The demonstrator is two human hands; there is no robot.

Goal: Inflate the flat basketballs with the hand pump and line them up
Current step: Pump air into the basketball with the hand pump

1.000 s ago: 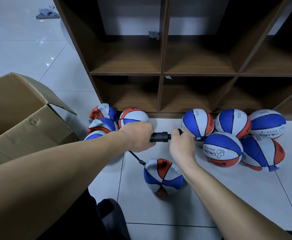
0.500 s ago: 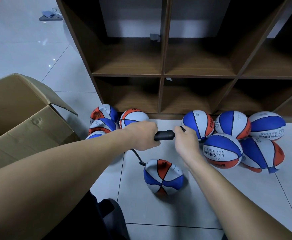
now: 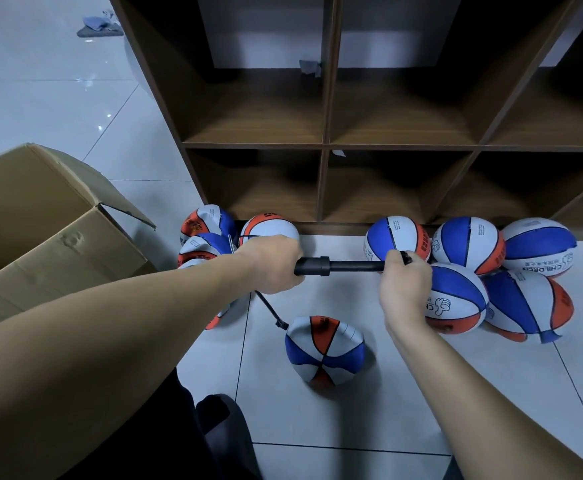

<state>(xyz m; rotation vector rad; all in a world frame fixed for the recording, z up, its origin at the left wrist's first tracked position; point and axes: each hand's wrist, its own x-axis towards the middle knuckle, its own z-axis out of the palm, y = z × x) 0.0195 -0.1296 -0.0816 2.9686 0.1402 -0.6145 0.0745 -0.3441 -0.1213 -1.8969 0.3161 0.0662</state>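
The shelf fills the upper centre and right of the frame, and a box sits at mid left. Flat balls cluster between the box and the shelf foot. Round balls crowd the mid right, along the shelf foot. The pump lies level at centre, left hand on its left end, right hand on its right. Below it, a hose runs to a ball on the floor.
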